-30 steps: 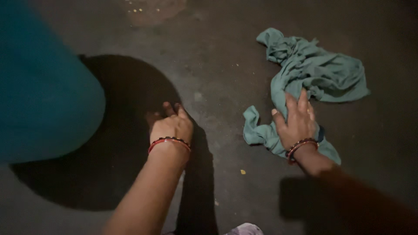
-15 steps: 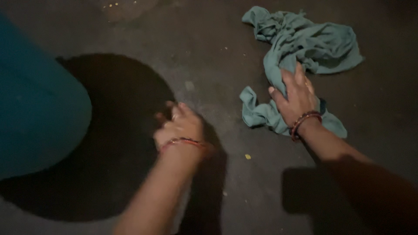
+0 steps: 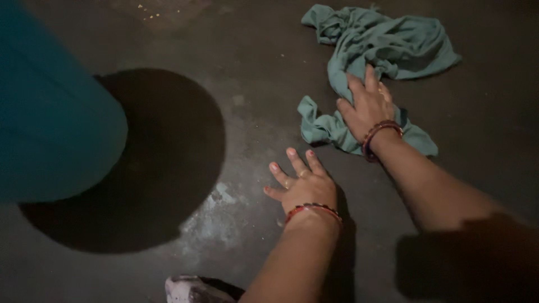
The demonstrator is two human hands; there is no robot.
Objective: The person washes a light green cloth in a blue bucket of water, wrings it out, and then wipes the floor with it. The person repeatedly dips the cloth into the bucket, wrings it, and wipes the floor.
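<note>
A crumpled teal cloth (image 3: 387,45) lies on the dark grey floor (image 3: 264,67) at the upper right. My right hand (image 3: 368,106) presses flat on the cloth's near part, fingers apart, red bangles on the wrist. My left hand (image 3: 300,182) rests palm down on the bare floor just left of the cloth, fingers spread, holding nothing, with a red bangle at its wrist.
A large teal rounded shape (image 3: 50,112) fills the left side and casts a big round dark shadow (image 3: 151,163) on the floor. A pale scuffed patch (image 3: 216,216) lies beside my left hand. A bit of pale fabric (image 3: 191,289) shows at the bottom edge.
My left hand has moved right, out of the dark shadow, and now lies flat with fingers spread near the cloth. My right hand stays on the cloth.
</note>
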